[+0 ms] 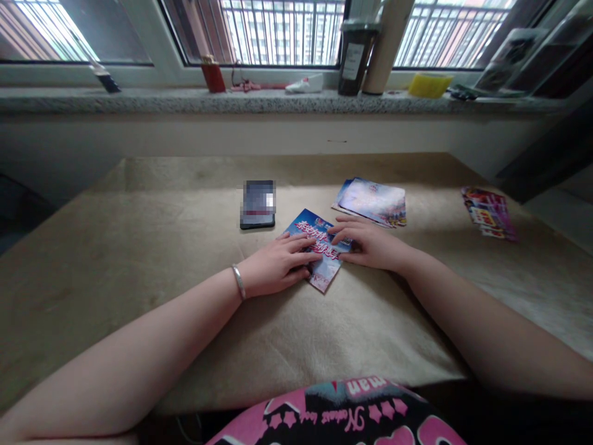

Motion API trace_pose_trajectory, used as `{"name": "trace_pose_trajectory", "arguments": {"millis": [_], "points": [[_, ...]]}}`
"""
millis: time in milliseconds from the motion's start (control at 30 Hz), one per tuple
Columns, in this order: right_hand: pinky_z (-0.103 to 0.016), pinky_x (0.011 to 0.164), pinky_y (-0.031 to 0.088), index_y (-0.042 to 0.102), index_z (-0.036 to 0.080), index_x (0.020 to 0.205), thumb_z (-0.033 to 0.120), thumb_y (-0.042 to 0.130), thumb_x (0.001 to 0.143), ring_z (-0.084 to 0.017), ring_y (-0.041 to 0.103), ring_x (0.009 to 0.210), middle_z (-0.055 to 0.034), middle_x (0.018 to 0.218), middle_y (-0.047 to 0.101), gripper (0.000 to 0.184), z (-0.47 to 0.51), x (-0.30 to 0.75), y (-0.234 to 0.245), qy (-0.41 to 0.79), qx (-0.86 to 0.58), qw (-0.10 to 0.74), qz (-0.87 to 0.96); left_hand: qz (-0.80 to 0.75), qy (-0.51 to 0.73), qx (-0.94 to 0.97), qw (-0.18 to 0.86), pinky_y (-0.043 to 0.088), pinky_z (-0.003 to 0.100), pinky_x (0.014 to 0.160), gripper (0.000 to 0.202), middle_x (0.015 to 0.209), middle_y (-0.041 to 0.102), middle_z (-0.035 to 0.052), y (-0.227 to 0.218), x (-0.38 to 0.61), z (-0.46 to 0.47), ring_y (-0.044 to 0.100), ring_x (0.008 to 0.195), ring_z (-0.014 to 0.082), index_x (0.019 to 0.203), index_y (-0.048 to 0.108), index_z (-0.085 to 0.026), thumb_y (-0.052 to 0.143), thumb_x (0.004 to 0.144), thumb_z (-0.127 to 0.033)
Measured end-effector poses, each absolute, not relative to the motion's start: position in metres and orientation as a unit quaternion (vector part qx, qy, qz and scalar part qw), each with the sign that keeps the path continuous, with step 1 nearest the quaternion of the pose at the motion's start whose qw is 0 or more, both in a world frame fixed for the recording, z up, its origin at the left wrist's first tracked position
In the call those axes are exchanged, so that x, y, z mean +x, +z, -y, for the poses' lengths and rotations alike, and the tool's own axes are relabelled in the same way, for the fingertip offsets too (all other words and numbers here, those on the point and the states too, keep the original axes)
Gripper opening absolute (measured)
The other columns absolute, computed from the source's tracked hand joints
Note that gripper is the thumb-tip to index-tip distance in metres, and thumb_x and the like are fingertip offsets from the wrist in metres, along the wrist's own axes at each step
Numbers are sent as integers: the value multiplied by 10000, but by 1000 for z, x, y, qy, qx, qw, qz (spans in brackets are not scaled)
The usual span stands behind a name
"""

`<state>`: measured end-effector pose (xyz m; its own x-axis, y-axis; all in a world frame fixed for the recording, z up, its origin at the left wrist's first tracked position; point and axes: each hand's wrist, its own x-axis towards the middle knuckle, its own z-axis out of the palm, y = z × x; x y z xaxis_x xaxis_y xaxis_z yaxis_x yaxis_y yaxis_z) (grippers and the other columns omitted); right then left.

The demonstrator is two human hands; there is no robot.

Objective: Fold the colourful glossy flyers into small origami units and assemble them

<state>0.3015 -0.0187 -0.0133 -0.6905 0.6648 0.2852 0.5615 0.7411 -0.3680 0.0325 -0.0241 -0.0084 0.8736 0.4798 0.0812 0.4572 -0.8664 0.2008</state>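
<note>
Leaflet (324, 246) under hands (273, 266) (373, 244), lidded container (356, 59) beyond

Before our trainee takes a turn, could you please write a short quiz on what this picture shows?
1. True or false: the left hand lies on the blue leaflet.
2. Multiple choice: what is on the left wrist?
A) a watch
B) a silver bracelet
C) a red cord
3. Fill in the blank: the yellow object near the window sits on the ____.

Key:
1. True; its fingers are spread over the leaflet.
2. B
3. windowsill
</note>
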Motion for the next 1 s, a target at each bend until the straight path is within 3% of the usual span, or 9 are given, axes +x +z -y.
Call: {"name": "trace_pose_trajectory", "arguments": {"millis": [233, 467, 633, 1000], "points": [[-467, 1059, 354, 646, 235, 964, 325, 716, 711, -229, 448, 1263, -63, 1216, 618, 277, 18, 301, -11, 186, -316, 217, 905, -294, 77, 951, 64, 303, 452, 1096, 399, 1422, 428, 60, -7, 37, 31, 405, 1295, 235, 1295, 509, -281, 483, 902, -346], [-410, 988, 435, 643, 217, 926, 284, 565, 849, -184, 561, 1116, -79, 1143, 641, 128, 17, 293, -14, 178, -345, 250, 887, -287, 83, 953, 53, 298, 471, 1086, 392, 1406, 432, 72, -10, 38, 32, 406, 1281, 255, 1290, 517, -301, 461, 903, -324], [-398, 944, 465, 658, 220, 845, 251, 542, 852, -182, 590, 1051, -79, 1130, 631, 119, 19, 286, -16, 167, -381, 267, 869, -289, 91, 952, 51, 313, 467, 1075, 387, 1384, 454, 56, -11, 38, 30, 417, 1260, 254, 1269, 536, -310, 487, 885, -322], [-433, 1004, 409, 627, 200, 862, 264, 555, 837, -214, 538, 1141, -105, 1204, 581, 99, 17, 280, -20, 163, -462, 308, 815, -277, 85, 956, 41, 319, 486, 1051, 392, 1377, 446, 56, -9, 38, 31, 399, 1261, 271, 1280, 518, -358, 476, 893, -313]]}}
